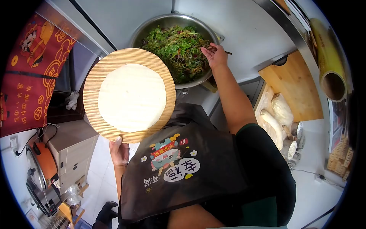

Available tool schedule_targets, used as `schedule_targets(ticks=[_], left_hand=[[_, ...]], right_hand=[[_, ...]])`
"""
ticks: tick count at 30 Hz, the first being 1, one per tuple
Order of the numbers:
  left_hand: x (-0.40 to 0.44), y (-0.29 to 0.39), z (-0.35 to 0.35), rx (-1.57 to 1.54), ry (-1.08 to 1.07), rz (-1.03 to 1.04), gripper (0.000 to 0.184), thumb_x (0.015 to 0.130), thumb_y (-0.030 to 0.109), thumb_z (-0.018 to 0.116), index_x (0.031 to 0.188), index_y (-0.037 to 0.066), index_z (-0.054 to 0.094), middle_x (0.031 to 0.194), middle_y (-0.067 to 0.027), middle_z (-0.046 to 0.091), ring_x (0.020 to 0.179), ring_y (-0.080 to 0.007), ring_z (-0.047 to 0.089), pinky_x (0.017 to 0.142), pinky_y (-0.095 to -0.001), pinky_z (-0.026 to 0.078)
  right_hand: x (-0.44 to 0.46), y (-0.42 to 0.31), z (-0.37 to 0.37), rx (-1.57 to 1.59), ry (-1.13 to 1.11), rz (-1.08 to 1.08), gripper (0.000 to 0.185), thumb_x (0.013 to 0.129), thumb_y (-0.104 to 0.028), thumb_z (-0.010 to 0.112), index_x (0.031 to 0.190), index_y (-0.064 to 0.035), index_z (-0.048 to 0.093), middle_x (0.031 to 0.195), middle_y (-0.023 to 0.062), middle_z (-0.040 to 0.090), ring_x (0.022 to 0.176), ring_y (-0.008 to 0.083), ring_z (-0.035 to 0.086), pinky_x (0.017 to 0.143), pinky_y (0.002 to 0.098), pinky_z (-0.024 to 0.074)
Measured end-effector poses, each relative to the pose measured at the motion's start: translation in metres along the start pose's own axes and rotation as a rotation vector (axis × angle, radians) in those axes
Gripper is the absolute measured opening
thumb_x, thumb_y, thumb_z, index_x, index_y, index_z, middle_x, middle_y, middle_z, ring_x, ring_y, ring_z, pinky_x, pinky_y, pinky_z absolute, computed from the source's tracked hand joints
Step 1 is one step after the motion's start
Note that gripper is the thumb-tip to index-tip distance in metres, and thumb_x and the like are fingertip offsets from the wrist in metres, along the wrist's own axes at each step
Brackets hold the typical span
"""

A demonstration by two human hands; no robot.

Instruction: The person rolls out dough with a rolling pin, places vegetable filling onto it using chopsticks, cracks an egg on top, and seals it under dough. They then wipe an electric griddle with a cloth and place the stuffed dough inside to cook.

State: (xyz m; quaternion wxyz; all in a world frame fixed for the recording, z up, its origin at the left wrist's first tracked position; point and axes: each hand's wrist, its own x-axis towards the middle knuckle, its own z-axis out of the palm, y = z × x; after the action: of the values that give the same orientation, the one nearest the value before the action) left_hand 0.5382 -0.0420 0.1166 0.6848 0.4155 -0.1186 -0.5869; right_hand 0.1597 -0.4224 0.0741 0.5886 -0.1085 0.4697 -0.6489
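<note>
A round ribbed wooden board (91,91) rests on my left hand (119,152), whose thumb presses on its lower edge and whose other fingers are hidden beneath. On the board lies a flat, pale round of dough (132,97). Beyond it, a large metal bowl (146,23) holds shredded greens (179,49). My right hand (215,55) is closed on chopsticks (228,52) at the bowl's right side, with their tips over the greens.
At the right, a wooden cutting board (293,89) stands by a long dough roll (273,128) and a bagged lump (282,108). A red curtain (30,76) and a cabinet (72,149) are at the left. A person's shoe (111,204) shows at the bottom.
</note>
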Motion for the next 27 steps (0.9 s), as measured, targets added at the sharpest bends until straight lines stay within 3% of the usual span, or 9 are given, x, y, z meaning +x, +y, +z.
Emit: schedule_targets(ticks=[8, 15, 16, 19, 27], left_hand=[[0.018, -0.027, 0.014, -0.061, -0.032, -0.029, 0.053, 0.095, 0.002, 0.054, 0.146, -0.001, 0.040, 0.146, -0.0158, 0.051, 0.135, -0.0277, 0.050, 0.114, -0.0437, 0.041], [0.053, -0.054, 0.037, -0.085, -0.063, -0.114, 0.051, 0.095, 0.002, 0.055, 0.144, -0.001, 0.041, 0.144, -0.0148, 0.053, 0.132, -0.0277, 0.053, 0.112, -0.0432, 0.044], [0.059, -0.060, 0.039, -0.102, -0.089, -0.128, 0.050, 0.095, 0.002, 0.054, 0.144, -0.001, 0.042, 0.143, -0.0147, 0.053, 0.132, -0.0276, 0.053, 0.112, -0.0432, 0.045], [0.071, -0.074, 0.046, -0.153, -0.142, -0.167, 0.046, 0.097, 0.000, 0.052, 0.142, 0.000, 0.045, 0.140, -0.0144, 0.056, 0.128, -0.0276, 0.057, 0.109, -0.0429, 0.048], [0.092, -0.094, 0.054, -0.201, -0.235, -0.215, 0.044, 0.096, -0.002, 0.054, 0.139, 0.002, 0.048, 0.138, -0.0122, 0.058, 0.125, -0.0261, 0.058, 0.106, -0.0416, 0.050]], right_hand=[[0.006, -0.047, 0.007, -0.034, -0.102, -0.033, 0.037, 0.099, -0.018, 0.042, 0.113, 0.0149, 0.053, 0.102, 0.0255, 0.059, 0.087, 0.0408, 0.069, 0.075, 0.0437, 0.0665], [-0.023, -0.105, 0.040, -0.307, -0.251, -0.042, 0.035, 0.102, -0.018, 0.043, 0.113, 0.0117, 0.057, 0.101, 0.0235, 0.064, 0.088, 0.0388, 0.071, 0.079, 0.0423, 0.0649], [-0.037, -0.111, 0.050, -0.353, -0.294, -0.037, 0.035, 0.102, -0.019, 0.044, 0.112, 0.0110, 0.059, 0.094, 0.0205, 0.065, 0.085, 0.0351, 0.071, 0.074, 0.0386, 0.0654], [-0.073, -0.118, 0.075, -0.539, -0.471, -0.063, 0.038, 0.099, -0.023, 0.049, 0.108, 0.0127, 0.058, 0.100, 0.0211, 0.058, 0.081, 0.0381, 0.072, 0.072, 0.0382, 0.0658], [-0.138, -0.069, 0.115, -0.919, -0.729, -0.131, 0.035, 0.103, -0.026, 0.050, 0.107, 0.0046, 0.066, 0.085, 0.0092, 0.060, 0.066, 0.0229, 0.072, 0.060, 0.0324, 0.0625]])
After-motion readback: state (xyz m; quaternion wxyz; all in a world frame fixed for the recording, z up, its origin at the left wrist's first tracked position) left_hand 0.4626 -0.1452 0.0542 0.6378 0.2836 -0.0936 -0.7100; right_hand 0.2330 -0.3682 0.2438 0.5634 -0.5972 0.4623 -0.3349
